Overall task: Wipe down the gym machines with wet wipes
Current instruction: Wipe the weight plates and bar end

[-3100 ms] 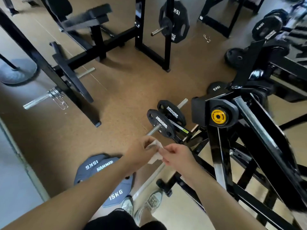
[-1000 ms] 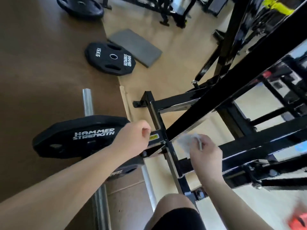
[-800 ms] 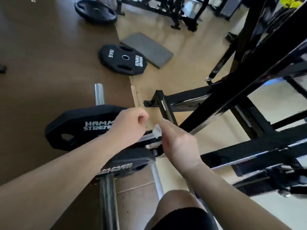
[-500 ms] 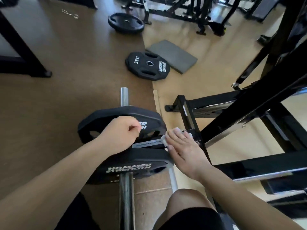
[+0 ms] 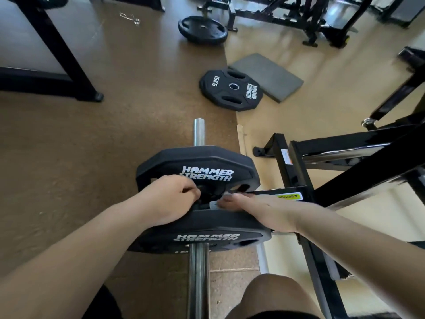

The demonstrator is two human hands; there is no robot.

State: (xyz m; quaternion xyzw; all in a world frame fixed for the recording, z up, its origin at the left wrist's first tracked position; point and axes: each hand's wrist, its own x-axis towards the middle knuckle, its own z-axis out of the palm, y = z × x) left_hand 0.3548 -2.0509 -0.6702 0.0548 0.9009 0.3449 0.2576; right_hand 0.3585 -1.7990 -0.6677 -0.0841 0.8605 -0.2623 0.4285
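**Wipe Contact Between the Loaded Plates**

Head view. Two black Hammer Strength plates, the far plate (image 5: pixel 197 165) and the near plate (image 5: pixel 207 239), stand on edge on a steel sleeve (image 5: pixel 199 132). The wet wipe (image 5: pixel 213 205) sits in the gap between them, near the black machine frame (image 5: pixel 296 171). The right hand (image 5: pixel 259 210) reaches over the near plate's top edge, fingers straight, pressing the wipe down. The left hand (image 5: pixel 171 199) curls its fingers into the same gap; whether they grip anything cannot be told. Farther off on the floor (image 5: pixel 92 157), a loose 15KG plate (image 5: pixel 231 89) lies flat just beside a grey pad (image 5: pixel 266 75).
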